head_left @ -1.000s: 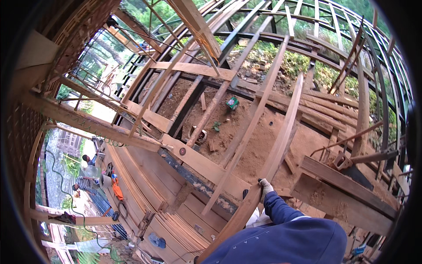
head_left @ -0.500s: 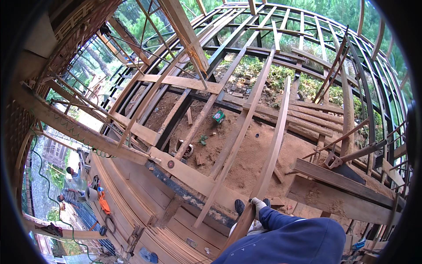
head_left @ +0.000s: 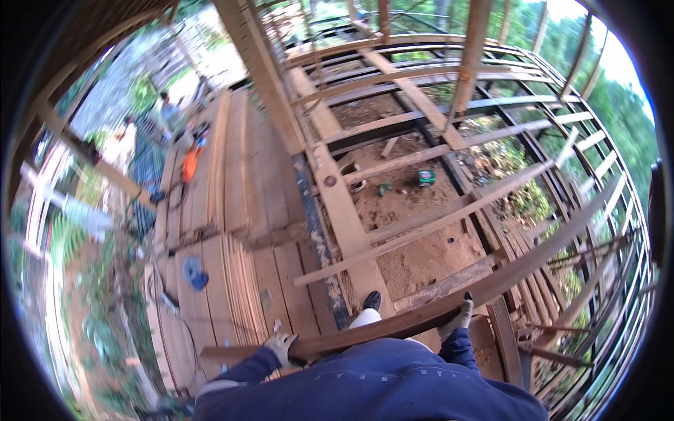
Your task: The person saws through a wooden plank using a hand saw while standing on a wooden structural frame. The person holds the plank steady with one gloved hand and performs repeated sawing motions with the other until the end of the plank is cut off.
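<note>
Running through left grip (head_left: 282,347) and right grip (head_left: 458,320): long plank (head_left: 393,325)

A long plank (head_left: 393,319) is held crosswise before the torso (head_left: 372,386) by the left hand (head_left: 282,347) and right hand (head_left: 458,321). Slats (head_left: 241,291) are stacked on the near half of the deck (head_left: 210,312). Beyond its right edge, soil (head_left: 414,270) is spanned by joists (head_left: 484,202); a container (head_left: 426,177) is set between these.
</note>
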A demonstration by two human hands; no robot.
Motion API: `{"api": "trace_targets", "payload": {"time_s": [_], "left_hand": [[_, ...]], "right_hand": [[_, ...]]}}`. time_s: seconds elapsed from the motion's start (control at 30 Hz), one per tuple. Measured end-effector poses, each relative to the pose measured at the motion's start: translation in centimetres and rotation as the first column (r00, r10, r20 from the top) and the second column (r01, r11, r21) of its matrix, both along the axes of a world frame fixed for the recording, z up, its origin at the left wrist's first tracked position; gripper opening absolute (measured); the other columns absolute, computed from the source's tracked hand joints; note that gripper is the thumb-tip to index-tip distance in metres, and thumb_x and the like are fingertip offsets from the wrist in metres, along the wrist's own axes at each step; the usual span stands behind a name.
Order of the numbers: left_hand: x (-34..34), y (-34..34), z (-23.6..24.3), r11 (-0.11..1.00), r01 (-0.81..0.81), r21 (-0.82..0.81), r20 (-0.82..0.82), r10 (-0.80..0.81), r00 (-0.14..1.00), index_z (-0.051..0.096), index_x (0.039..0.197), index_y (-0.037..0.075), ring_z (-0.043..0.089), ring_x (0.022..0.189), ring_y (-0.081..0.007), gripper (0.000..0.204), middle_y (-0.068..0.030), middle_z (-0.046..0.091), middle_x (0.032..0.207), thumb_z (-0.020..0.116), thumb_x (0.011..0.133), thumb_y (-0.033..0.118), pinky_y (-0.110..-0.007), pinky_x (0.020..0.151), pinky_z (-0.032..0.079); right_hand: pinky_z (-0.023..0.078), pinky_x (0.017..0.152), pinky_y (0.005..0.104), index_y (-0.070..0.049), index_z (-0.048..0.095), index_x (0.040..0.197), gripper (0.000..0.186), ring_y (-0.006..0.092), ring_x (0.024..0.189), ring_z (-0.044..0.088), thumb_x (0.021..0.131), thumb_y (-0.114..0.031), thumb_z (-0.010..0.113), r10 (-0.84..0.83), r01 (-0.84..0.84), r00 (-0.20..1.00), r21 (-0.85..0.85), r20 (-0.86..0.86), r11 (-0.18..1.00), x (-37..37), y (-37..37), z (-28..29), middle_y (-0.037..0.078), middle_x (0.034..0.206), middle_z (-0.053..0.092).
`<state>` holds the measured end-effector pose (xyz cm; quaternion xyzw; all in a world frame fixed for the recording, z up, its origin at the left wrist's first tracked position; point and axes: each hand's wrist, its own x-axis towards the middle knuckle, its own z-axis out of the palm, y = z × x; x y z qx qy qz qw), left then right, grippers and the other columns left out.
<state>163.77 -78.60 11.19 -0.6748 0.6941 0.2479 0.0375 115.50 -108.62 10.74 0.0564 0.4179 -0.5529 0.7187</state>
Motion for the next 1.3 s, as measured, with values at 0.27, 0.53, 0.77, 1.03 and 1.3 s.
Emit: {"api": "trace_targets", "payload": {"time_s": [0.27,0.53,0.77,1.03,1.3], "left_hand": [[-1.3,-4.5,-10.1,0.993,0.09,-0.069,0.051,-0.087,0.995,0.043,0.153,0.002,0.053,0.128,-0.0384,0.112,-0.0204,0.056,0.135,0.081,0.072,0.069,-0.049,0.112,0.041],[0.7,-15.7,-20.0,0.98,0.069,0.189,-0.148,-0.041,0.988,0.048,0.146,0.014,0.055,0.127,-0.0418,0.086,-0.0186,0.057,0.136,0.081,0.076,0.052,-0.052,0.11,0.045],[-0.5,-30.6,-18.6,0.877,0.435,0.203,-0.071,-0.43,0.9,0.049,0.146,0.014,0.055,0.126,-0.0424,0.083,-0.0196,0.057,0.135,0.079,0.077,0.05,-0.053,0.11,0.045],[0.7,-41.3,-18.2,0.76,0.61,0.223,-0.065,-0.613,0.787,0.05,0.145,0.013,0.055,0.126,-0.043,0.08,-0.0207,0.058,0.135,0.077,0.079,0.049,-0.053,0.11,0.045],[3.7,-47.2,-17.6,0.666,0.707,0.239,-0.052,-0.718,0.694,0.051,0.145,0.013,0.056,0.126,-0.0437,0.077,-0.0219,0.059,0.134,0.075,0.081,0.047,-0.053,0.11,0.045]], "right_hand": [[0.055,0.098,0.0548,-0.017,0.064,0.118,0.042,0.0333,0.107,0.066,0.08,-0.035,0.07,-0.005,-0.025,0.992,-0.246,-0.123,0.969,-4.6,1.4,5.8,0.008,0.109,0.068],[0.054,0.088,0.0413,-0.003,0.069,0.105,0.019,0.0198,0.102,0.068,0.086,-0.006,0.065,-0.131,0.07,0.97,-0.281,-0.203,0.957,-5.5,3.3,7.2,0.005,0.105,0.07],[0.052,0.091,0.0377,-0.003,0.067,0.105,0.022,0.0179,0.093,0.064,0.084,-0.002,0.066,-0.208,0.095,0.918,-0.323,-0.337,0.942,-3.9,6.2,3.6,0.004,0.097,0.065],[0.051,0.099,0.0368,-0.005,0.07,0.101,0.02,0.0214,0.096,0.066,0.081,-0.009,0.068,-0.503,0.493,0.853,-0.103,-0.142,0.864,-0.7,8.0,5.4,0.007,0.101,0.07],[0.05,0.104,0.0452,-0.003,0.067,0.103,0.029,0.0302,0.104,0.067,0.076,-0.006,0.062,-0.688,0.687,0.725,0.054,0.015,0.725,-0.3,12.0,0.7,0.013,0.105,0.071]]}}
